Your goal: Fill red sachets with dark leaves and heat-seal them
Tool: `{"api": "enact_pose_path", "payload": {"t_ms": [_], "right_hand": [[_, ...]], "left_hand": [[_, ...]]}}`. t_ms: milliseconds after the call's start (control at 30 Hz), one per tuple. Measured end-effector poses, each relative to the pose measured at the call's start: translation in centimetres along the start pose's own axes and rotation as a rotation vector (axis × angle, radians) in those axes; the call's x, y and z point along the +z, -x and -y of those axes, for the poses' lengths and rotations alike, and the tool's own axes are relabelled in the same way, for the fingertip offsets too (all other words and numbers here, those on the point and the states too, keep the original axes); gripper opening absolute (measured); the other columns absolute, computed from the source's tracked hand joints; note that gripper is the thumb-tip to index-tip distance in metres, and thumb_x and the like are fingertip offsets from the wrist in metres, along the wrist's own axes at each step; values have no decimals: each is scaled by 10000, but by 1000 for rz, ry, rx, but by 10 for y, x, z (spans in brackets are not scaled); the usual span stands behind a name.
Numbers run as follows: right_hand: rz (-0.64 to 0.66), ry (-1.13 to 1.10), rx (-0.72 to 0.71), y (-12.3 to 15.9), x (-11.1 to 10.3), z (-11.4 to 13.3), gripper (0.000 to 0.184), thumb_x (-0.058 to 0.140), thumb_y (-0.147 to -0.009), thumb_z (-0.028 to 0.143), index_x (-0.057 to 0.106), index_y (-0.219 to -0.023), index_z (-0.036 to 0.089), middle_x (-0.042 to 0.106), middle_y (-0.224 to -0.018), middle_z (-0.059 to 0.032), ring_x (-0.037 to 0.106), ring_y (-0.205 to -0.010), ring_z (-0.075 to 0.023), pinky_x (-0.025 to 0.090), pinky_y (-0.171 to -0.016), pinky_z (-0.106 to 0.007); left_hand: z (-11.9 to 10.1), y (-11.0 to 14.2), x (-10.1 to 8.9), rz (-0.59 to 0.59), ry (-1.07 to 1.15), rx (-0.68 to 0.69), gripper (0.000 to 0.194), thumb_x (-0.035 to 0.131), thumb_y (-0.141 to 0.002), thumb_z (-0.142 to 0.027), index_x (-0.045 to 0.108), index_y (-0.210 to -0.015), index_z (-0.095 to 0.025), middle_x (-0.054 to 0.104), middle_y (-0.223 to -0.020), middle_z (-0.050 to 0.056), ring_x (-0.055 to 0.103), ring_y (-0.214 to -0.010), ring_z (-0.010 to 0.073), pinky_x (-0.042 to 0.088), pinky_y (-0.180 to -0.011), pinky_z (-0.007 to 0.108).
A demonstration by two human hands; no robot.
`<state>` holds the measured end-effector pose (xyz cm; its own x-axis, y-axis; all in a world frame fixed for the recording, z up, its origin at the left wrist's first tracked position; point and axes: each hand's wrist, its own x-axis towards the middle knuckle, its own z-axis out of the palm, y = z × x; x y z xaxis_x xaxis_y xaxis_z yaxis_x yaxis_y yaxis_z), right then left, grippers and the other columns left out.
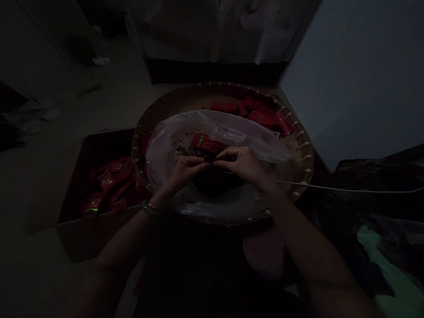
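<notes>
In dim light, a small red packet (208,144) with a green mark is held over the middle of a round woven tray (305,161). My left hand (187,171) pinches its near edge between thumb and fingers. From the right, my right hand (239,162) is closed on the same edge, its fingertips almost meeting the left ones. Beneath them a clear plastic bag (163,130) lies spread in the tray, with dark loose bits (183,149) on it. The area just below my fingers is too dark to make out.
More red packets (263,115) lie along the tray's far right side. A cardboard box (96,233) of red packets (110,183) stands at the left. A thin white cord (360,190) runs in from the right. A pale wall (380,69) borders the right side.
</notes>
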<state>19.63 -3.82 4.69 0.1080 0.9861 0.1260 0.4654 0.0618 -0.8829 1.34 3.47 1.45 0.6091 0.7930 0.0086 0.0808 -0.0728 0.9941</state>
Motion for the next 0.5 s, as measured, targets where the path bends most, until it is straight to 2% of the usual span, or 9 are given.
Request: {"api": "enact_pose_path", "payload": {"t_ms": [100,167,300,367,433,500], "right_hand": [[8,-50,100,1,2,-4,191,737,-677,348,730,-736,166,671,-674,-12,589,-637,-144,431,-571,-247],[-2,-96,160,1,4,-6,224,745,-661,368,723,-713,151,653,-629,-6,561,-578,-126,408,-533,-238],[-24,-150,239,-2,3,-13,308,743,-657,432,722,-753,140,658,-635,-8,538,-530,-113,394,-499,-231],[-17,-137,223,-3,-2,-19,329,678,-733,461,721,-807,143,695,-731,-28,592,-612,-136,443,-565,-241],[10,-83,190,-3,-8,-29,353,539,-855,454,714,-906,152,720,-871,-52,643,-756,-168,487,-679,-267],[56,62,146,2,-15,-41,330,474,-910,387,689,-1024,165,713,-1015,-70,652,-911,-195,491,-798,-298]], "left_hand": [[-4,1,1,16,-2,-12,274,732,-672,-392,719,-688,-118,614,-577,-25,548,-587,109,391,-543,188],[-7,2,3,56,29,-34,288,725,-686,-398,719,-733,-114,639,-627,-13,563,-623,116,407,-568,189],[-5,5,7,271,182,-188,430,777,-636,-389,706,-956,-111,705,-824,34,619,-754,160,477,-698,242],[0,7,8,316,232,-294,456,805,-605,-375,699,-951,-97,708,-822,41,622,-721,154,485,-693,253],[4,8,8,282,281,-359,444,823,-583,-367,696,-904,-88,705,-794,39,622,-681,143,491,-684,257],[7,9,8,242,343,-388,457,840,-556,-362,688,-887,-86,706,-787,41,628,-671,142,503,-699,272]]}}
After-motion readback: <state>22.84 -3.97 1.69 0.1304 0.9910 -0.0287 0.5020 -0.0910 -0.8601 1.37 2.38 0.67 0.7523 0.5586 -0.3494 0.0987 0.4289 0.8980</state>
